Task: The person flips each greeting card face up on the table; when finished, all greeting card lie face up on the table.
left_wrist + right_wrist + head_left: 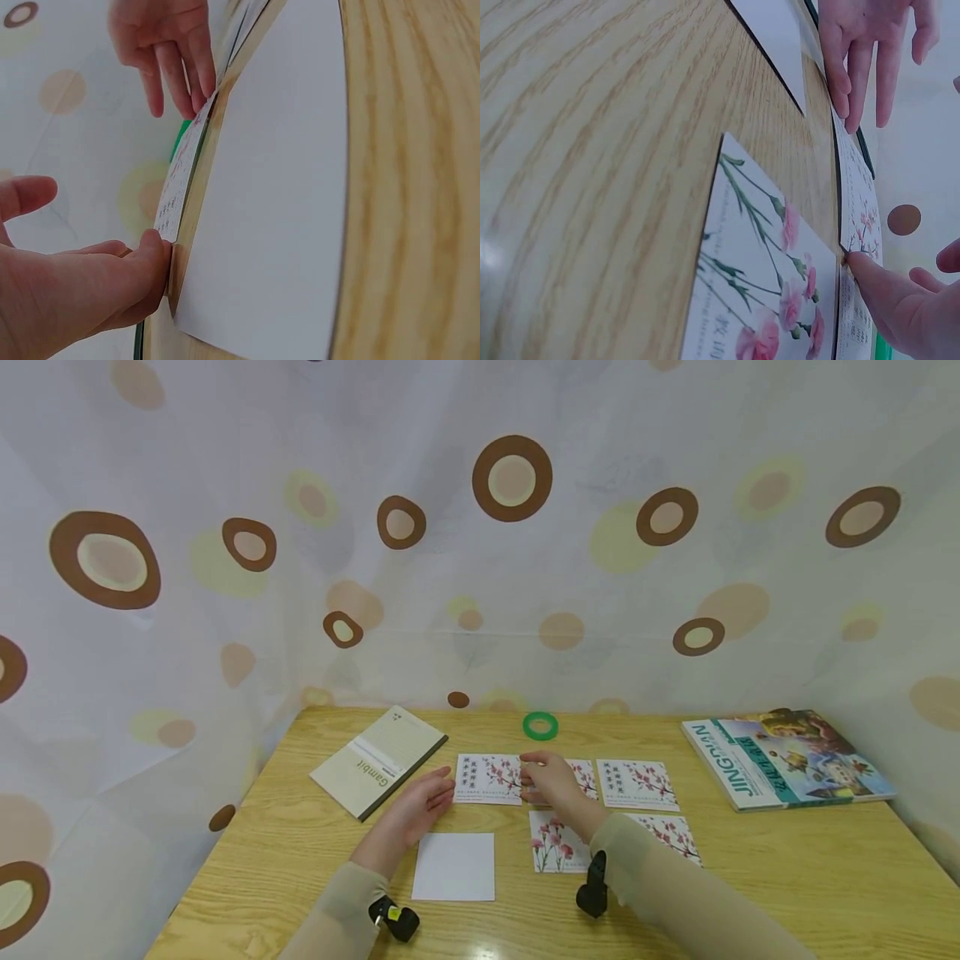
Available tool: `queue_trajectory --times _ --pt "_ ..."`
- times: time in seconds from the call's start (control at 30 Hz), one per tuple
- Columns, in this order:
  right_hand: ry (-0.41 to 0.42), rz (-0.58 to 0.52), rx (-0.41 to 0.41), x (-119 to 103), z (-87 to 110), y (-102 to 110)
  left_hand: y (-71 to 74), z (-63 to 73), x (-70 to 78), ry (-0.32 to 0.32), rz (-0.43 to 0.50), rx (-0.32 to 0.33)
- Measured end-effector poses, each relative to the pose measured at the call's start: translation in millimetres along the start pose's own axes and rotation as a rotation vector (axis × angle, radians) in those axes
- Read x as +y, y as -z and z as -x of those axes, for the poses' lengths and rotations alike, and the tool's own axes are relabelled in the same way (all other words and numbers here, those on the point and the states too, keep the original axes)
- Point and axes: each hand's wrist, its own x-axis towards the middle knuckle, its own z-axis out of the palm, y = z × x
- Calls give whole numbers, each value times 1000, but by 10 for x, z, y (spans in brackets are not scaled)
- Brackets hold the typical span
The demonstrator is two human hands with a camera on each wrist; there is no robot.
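Observation:
A card printed with pink blossom and dark characters point(487, 779) lies flat in the back row. At its left edge are the fingertips of my left hand point(422, 803), palm turned inward and thumb apart in the left wrist view. My right hand point(561, 789) reaches over a second blossom card point(585, 774), its fingertips right at the first card's right edge. Below that hand lies a card with pink carnations point(551, 843), partly hidden by the forearm. A blank white card point(453, 868) sits in front of my left hand.
Farther right are another blossom card point(637, 785) and one half covered by the sleeve point(671, 835). A cream notebook point(378, 760) lies back left, a green tape roll point(540, 726) at the back, and a thick illustrated book point(787, 760) on the right. A patterned curtain point(450, 577) borders the table.

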Motion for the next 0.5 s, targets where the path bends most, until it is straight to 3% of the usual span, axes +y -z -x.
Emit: queue_trajectory --times 0.33,0.5 --pt "8 20 -17 -14 36 15 20 35 -3 -8 -16 -38" --pt "53 27 -41 -6 82 34 60 103 23 -8 -2 -72"
